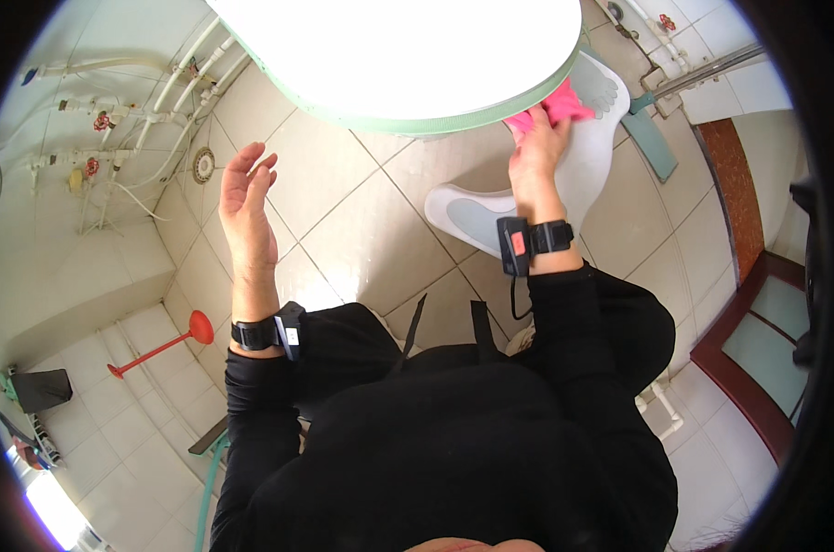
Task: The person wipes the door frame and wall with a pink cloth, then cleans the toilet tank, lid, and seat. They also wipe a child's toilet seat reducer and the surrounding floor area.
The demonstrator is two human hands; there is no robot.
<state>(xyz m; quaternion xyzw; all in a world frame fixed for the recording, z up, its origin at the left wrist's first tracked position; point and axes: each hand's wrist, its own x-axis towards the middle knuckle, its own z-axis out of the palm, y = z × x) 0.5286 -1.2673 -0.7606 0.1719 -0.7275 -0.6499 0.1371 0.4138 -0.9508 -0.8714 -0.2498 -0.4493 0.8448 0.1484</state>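
My right hand (539, 153) grips a bright pink cloth (570, 103) at the lower right edge of a large white object with rounded corners. The cloth touches or lies just under the mint-green rim (417, 125) of that object. Glare washes out the white face (403, 55), so its kind is unclear. Beneath my right forearm lies a white plastic base (586, 169) with grey foot-shaped pads. My left hand (246, 200) hangs in the air over the tiled floor (341, 186), its fingers slightly curled and holding nothing. Each wrist wears a black strapped device.
White pipes (151, 131) with red valve handles run along the left wall, near a round floor drain (203, 165). A red plunger (182, 338) and a green-handled floor tool (211, 448) are at lower left. A flat-headed floor tool (651, 141) and a dark red frame (706, 355) stand right.
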